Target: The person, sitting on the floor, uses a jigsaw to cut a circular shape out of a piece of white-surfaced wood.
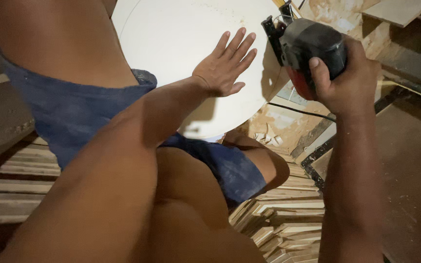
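Left hand: we saw the left hand (226, 65) lying flat on the round white board (171, 44), fingers spread and straight, gripping nothing.
Right hand: the right hand (349, 80) was clamped around the body of a black and red power tool (308, 51), thumb over its top.
Board: it sat ahead of us, above the knees, its curved rim running from upper left round to lower right.
Key relation: the tool stood at the board's right edge, just right of the left fingertips; the left hand was the 1 resting on the board, while the right carried the tool beside it.
Cord: a black cord (300, 112) trailed under the tool.
Surroundings: wood strips (288, 224) lay stacked below; sawdust (274, 124) lay under the rim.
Labels: we saw none.
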